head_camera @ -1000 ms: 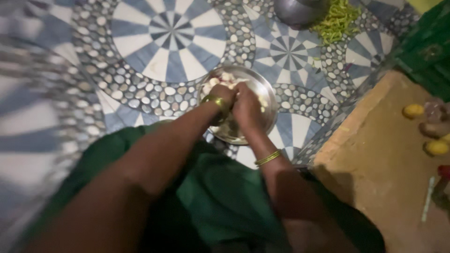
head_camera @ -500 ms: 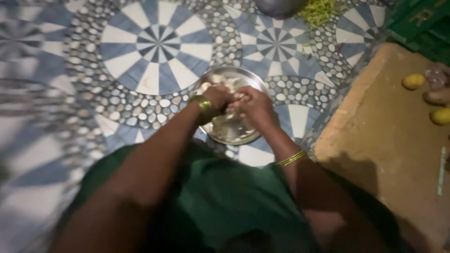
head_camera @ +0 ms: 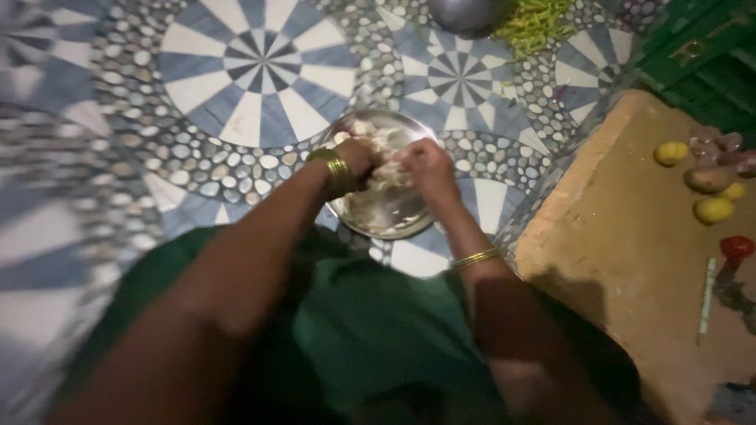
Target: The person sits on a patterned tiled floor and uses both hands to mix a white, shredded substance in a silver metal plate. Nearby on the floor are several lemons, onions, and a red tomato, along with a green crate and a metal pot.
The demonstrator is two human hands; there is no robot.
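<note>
While the view has drifted so the round steel plate (head_camera: 378,212) sits a bit higher and more central than half a second ago, both hands have stayed over it in the same pose. Left hand (head_camera: 358,161) and right hand (head_camera: 425,169) have not shifted relative to each other; the gold bangles on both wrists are in the same spots.

Plate is round, so no real long axis; it lies flat on the patterned blue-and-white floor (head_camera: 236,102), rim facing up. Pale chopped pieces (head_camera: 382,142) are heaped in its far half, between and under the fingers; the near half is bare metal.

Plate is directly below both hands, left hand over its left edge, right hand over its upper right. Both hands are curled, fingers bunched down into the pale pieces and touching them. Too blurred to say whether either one actually has a piece clamped.

Nearby: a dark metal pot (head_camera: 468,14) and green strips (head_camera: 539,22) at the top, yellow round fruits (head_camera: 713,208) on the brown surface at right, green cloth (head_camera: 378,330) across the lap.
</note>
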